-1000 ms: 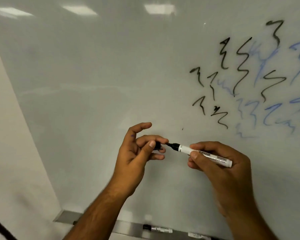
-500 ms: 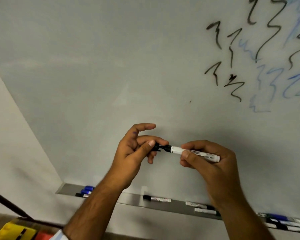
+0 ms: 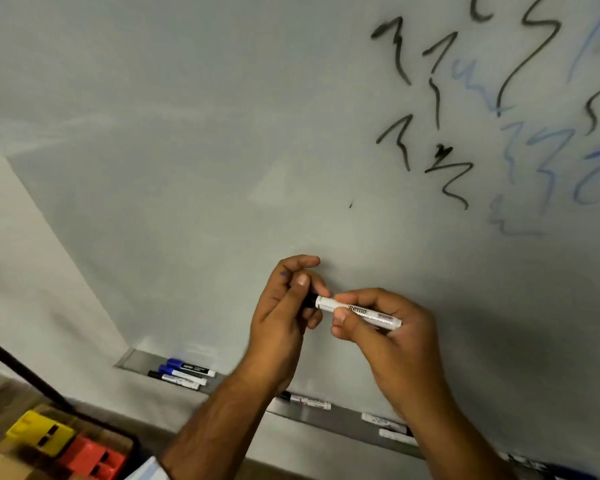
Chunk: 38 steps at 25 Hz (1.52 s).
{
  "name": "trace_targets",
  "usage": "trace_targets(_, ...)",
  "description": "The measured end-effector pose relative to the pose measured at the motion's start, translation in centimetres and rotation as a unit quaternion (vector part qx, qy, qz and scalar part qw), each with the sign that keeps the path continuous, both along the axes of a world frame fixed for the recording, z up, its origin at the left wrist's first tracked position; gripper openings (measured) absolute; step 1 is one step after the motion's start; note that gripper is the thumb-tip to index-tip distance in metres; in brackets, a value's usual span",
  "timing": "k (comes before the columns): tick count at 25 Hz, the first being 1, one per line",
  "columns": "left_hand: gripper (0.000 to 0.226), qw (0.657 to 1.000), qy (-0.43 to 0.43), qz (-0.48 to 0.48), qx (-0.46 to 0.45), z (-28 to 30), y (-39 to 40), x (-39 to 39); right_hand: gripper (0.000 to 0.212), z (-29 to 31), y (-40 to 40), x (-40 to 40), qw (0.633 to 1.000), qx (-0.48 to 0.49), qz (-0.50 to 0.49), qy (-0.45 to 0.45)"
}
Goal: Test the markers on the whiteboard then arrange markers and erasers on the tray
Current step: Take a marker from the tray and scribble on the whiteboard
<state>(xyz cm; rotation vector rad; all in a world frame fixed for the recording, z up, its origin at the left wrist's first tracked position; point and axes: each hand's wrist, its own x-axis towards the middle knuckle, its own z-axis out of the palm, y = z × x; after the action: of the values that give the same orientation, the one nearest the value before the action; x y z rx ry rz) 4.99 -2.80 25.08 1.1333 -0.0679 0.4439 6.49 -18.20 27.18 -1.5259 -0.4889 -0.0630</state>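
Looking from the left edge, I see a yellow block [image 3: 37, 432] and a red block [image 3: 92, 460] at the bottom corner, which only peeked in half a second ago; the view has tipped further down. Right of them, the metal tray [image 3: 312, 418] runs along the foot of the whiteboard [image 3: 187, 133], with three capped markers [image 3: 184, 372] bunched at its left end, two blue-capped and one black-capped, and more white markers further along, partly hidden behind my forearms.

My left hand [image 3: 284, 306] is curled around the black cap [image 3: 310, 301], thumb and fingers pinching it. The cap now sits tight against the white barrel; a moment ago the black tip still showed between cap and barrel, and that gap has gone. My right hand [image 3: 385, 327] grips the white marker [image 3: 361, 312] by its barrel, thumb on the near side, in front of the whiteboard's lower part and above the tray.

Up to the right, black squiggles [image 3: 444, 168] and fainter blue squiggles [image 3: 548, 161] sit higher in view than before.
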Motion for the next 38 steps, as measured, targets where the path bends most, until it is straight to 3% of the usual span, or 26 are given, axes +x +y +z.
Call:
trace_targets(7,0.012,0.998,0.024,0.055,-0.031,-1.8,-2.6,1.5,0.021,-3.1,-1.5,3.4,0.995,0.049,0.064,0.051)
trace_targets(11,0.031,0.99,0.042,0.106,-0.081,-4.4,-1.8,0.5,0.022,-5.3,-1.0,5.0,0.99,-0.009,0.123,0.071)
trace_targets(15,0.03,0.953,0.126,0.23,-0.152,-8.4,2.1,-0.6,0.03,-10.5,1.1,5.5,0.99,-0.117,0.079,-0.01)
trace_targets(19,0.035,0.927,0.196,0.275,-0.164,-12.9,6.4,-2.0,0.03,-15.2,5.2,5.1,0.969,-0.22,0.084,-0.08)
trace_targets(23,0.03,0.903,0.247,0.3,-0.184,-17.4,11.7,-3.5,0.02,-19.0,11.2,4.5,0.953,-0.286,0.093,-0.03)
trace_targets(32,0.039,0.865,0.369,0.289,-0.176,-24.6,24.3,-7.0,0.016,-27.3,24.0,2.7,0.928,-0.358,0.101,-0.002)
trace_targets(38,0.042,0.852,0.443,0.271,-0.067,-26.7,30.3,-7.4,0.015,-30.3,30.2,1.7,0.912,-0.401,0.085,0.011)
